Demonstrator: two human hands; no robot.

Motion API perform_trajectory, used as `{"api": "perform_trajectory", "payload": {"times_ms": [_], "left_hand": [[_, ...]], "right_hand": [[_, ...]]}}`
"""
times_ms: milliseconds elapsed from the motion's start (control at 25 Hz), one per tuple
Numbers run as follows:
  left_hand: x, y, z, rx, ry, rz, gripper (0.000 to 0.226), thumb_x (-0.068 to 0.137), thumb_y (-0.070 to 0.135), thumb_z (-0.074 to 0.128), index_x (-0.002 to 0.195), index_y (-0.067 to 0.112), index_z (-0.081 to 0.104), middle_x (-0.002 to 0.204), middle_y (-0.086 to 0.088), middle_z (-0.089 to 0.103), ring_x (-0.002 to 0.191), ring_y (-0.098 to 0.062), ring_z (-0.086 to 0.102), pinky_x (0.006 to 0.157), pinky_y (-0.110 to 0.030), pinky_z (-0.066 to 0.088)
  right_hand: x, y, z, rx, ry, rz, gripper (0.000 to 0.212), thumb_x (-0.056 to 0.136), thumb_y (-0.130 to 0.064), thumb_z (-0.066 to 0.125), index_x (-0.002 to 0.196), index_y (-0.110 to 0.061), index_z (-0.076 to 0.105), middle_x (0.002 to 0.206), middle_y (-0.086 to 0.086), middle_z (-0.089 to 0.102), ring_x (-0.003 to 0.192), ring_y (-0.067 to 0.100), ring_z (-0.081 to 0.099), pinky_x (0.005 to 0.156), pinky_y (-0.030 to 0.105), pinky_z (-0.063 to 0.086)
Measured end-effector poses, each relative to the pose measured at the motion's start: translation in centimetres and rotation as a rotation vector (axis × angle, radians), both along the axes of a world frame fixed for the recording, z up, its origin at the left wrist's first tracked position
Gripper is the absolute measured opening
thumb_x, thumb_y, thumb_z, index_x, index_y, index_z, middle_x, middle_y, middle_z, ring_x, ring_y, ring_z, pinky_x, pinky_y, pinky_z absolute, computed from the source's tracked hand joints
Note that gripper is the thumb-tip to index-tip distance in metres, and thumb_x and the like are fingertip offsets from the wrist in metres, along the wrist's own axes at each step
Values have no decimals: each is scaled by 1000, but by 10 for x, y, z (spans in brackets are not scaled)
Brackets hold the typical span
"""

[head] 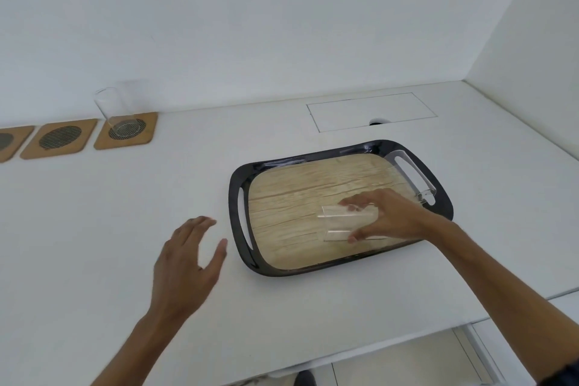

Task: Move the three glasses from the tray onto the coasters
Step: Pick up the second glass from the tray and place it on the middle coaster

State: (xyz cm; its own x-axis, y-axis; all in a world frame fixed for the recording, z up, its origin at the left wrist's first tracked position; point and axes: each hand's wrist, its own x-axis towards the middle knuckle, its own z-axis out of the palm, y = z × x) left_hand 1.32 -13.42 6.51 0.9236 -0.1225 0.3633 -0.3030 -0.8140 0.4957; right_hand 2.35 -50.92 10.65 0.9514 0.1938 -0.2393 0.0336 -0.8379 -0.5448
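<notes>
White counter [313, 122] and white walls fill the view. On the tray [445, 197], a clear glass [347, 222] is clasped by the right hand [394, 216], thumb and fingers closed around it. A second glass [413, 178] is seen at the tray's right handle. The left hand [185, 263] is held open, fingers spread, over the counter beside the tray. A third glass [114, 111] is set on the rightmost of three coasters [59, 138] far left.

No text, label, brand, number or sign can be read on anything in view.
</notes>
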Motion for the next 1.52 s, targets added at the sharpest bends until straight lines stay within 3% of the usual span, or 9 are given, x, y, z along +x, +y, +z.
{"api": "perform_trajectory", "payload": {"times_ms": [280,400,520,720,840,1000,1200,1320,1520], "left_hand": [[7,-72,57,111,-114,-435,81,77,62,61,142,19,38,146,2,46,133,-13,41,108,-26,30],[19,-92,63,198,-83,-449,88,74,58,66,146,22,32,140,1,53,127,-19,48,107,-28,31],[28,-96,62,157,-64,-395,85,74,48,68,146,25,30,127,2,62,111,-20,59,92,-32,46],[44,-84,64,-75,-10,-292,66,68,43,71,127,20,51,122,6,63,106,-16,61,82,-26,46],[50,-69,71,-303,5,-243,66,61,40,81,120,20,59,112,10,68,99,-8,64,87,-26,50],[55,-52,75,-633,132,-245,65,55,34,90,113,20,65,103,10,72,100,-2,66,91,-22,52],[65,-37,75,-809,186,-276,58,56,35,89,108,27,66,98,16,74,98,-1,68,83,-11,50],[71,-25,72,-853,205,-272,51,59,35,88,104,33,65,96,20,73,96,-3,69,81,-9,48],[89,14,63,-928,295,-220,53,59,22,84,110,22,67,97,12,74,95,-7,69,79,-16,53]], "right_hand": [[5,52,60,-76,-165,91,81,60,-68,80,133,-41,58,117,-16,71,109,0,61,95,31,47],[7,76,77,-137,-236,120,81,57,-69,80,129,-41,57,114,-14,73,105,4,64,84,29,47],[12,91,87,-238,-299,120,89,54,-68,82,127,-38,43,113,-10,73,99,12,66,72,28,40],[23,114,102,-242,-439,112,92,51,-64,84,119,-33,30,111,-4,74,89,19,65,76,31,38],[29,126,108,-70,-531,77,94,50,-66,86,122,-35,32,116,-12,69,99,8,66,85,33,50],[31,150,92,416,-612,-83,106,49,-52,95,136,-36,37,127,-17,62,119,3,60,98,28,50],[35,194,62,922,-449,-367,100,53,-29,98,138,-35,45,118,-3,73,111,8,69,91,30,58],[42,217,56,947,-391,-402,69,60,-27,95,120,-35,61,114,-10,74,108,3,70,91,26,58],[61,256,50,854,-321,-313,75,63,-30,93,127,-39,57,121,-11,70,112,0,67,96,35,57]]}}
